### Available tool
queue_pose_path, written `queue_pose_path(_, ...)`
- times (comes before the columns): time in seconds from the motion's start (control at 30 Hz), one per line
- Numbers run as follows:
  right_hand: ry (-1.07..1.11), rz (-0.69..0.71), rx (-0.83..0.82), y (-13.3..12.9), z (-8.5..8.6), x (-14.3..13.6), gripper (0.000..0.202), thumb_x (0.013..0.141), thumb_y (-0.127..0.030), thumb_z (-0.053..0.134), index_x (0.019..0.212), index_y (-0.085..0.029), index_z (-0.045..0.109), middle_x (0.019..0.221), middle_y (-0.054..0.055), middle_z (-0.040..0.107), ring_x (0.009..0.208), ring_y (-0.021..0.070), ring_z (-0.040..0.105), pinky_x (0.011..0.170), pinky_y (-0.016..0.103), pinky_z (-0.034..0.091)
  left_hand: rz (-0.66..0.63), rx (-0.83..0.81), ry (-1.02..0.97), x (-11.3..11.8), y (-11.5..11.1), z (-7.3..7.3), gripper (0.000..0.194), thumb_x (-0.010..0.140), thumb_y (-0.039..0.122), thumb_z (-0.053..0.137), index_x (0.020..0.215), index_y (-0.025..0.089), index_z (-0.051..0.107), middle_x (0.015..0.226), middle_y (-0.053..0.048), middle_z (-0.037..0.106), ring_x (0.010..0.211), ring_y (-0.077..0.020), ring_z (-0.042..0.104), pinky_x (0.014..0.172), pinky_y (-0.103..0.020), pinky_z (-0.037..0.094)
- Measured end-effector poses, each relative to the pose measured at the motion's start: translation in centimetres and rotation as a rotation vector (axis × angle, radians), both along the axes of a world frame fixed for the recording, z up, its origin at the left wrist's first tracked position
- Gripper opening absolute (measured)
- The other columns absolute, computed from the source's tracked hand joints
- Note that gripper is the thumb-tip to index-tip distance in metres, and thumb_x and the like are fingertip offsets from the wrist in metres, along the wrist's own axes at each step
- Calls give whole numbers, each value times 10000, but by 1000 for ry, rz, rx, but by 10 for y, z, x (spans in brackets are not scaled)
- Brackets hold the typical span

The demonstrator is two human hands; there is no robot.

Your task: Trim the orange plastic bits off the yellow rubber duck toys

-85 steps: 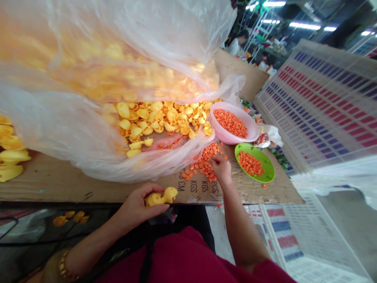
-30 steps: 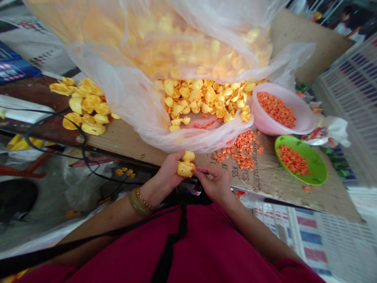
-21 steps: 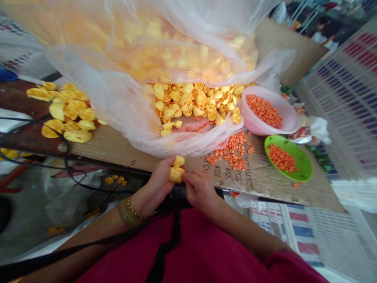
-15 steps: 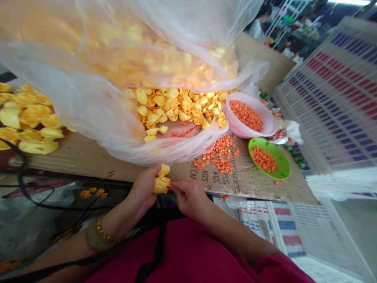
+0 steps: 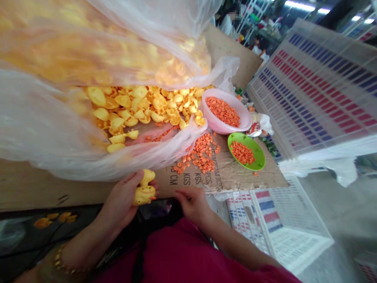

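My left hand (image 5: 122, 200) is closed around a yellow duck-like piece (image 5: 144, 194) with a small orange bit at its right side, held at the table's front edge. My right hand (image 5: 193, 202) is to its right, apart from the piece, with thumb and forefinger pinched; whatever may be between them is too small to make out. Small orange pieces (image 5: 203, 153) lie loose on the cardboard. More of them fill a pink bowl (image 5: 213, 125) and a green dish (image 5: 259, 161). Yellow shell pieces (image 5: 141, 104) spill from a large clear plastic bag (image 5: 79, 165).
Cardboard (image 5: 273, 179) covers the table. White plastic crates (image 5: 318, 137) stand at the right, with another open crate (image 5: 300, 239) below the edge. Orange-yellow scraps (image 5: 43, 223) lie low at the left. A person (image 5: 228, 23) is far back.
My right hand has moved away from the yellow piece, to the right. The piece in my left hand shows more of its front. The view has shifted rightward.
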State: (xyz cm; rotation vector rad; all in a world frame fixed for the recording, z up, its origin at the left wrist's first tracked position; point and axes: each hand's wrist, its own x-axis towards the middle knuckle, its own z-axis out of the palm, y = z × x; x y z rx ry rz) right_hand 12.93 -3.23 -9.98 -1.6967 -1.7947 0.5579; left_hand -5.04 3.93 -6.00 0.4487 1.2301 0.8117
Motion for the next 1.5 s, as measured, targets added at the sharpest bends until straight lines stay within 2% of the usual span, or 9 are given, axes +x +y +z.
queue_pose_path(0.07,-7,-347,42,0,-6,41,230,876,-232,512,786,-190,719,749,58,730,696,186,674,641,257,494,-39,4,-17,-7,0,1,104,845,165,558,935,137,602,756,-76,708,623,-207,689,530,-294,572)
queue_pose_path(0.13,-118,-513,63,6,-12,72,200,867,-247,554,810,-180,733,802,78,736,764,204,677,715,276,497,-88,11,-62,-10,1,2,121,825,154,582,944,140,599,797,-88,719,688,-225,704,556,-304,585)
queue_pose_path(0.4,-487,-296,-67,30,-4,82,162,826,-178,577,733,-165,709,780,108,674,777,217,601,728,311,441,-164,10,-342,0,2,0,128,767,210,541,867,148,592,710,-100,681,620,-253,680,497,-337,558)
queue_pose_path(0.57,344,-281,-43,39,21,52,233,816,-316,606,978,-183,707,672,10,608,585,137,515,603,278,431,-151,-6,-413,-2,1,1,157,783,248,536,869,138,607,666,-73,647,576,-220,660,480,-296,536)
queue_pose_path(0.67,931,-133,-239,46,35,16,297,726,-425,729,937,-215,727,635,-26,588,534,100,488,547,246,428,-126,-20,-411,-3,-1,2,121,786,231,527,789,130,594,663,-65,633,583,-203,658,494,-278,535)
queue_pose_path(0.8,1209,-18,-414,50,42,-21,234,592,-329,853,779,-231,751,638,-37,660,537,83,558,543,213,461,-103,27,-336,-5,-2,3,125,789,226,527,764,128,600,642,-61,628,524,-171,614,456,-255,509)
queue_pose_path(0.93,1085,90,-314,47,39,-32,142,632,-275,831,758,-255,768,759,-14,748,688,131,664,723,272,540,-51,30,-293,-5,-1,3,172,806,210,492,723,115,610,618,-59,613,500,-152,588,471,-253,513)
queue_pose_path(1.2,814,157,-248,46,34,-29,87,762,-278,732,834,-255,775,841,15,765,800,189,707,811,346,562,-32,-27,-271,-6,0,2,233,828,219,462,679,113,607,594,-70,603,475,-155,571,450,-259,497)
queue_pose_path(1.5,250,408,228,46,31,-33,172,826,-106,625,837,-217,758,942,71,703,860,167,669,737,271,558,6,-75,-320,-6,2,-7,183,764,182,495,620,118,588,576,-65,599,471,-145,545,458,-247,455)
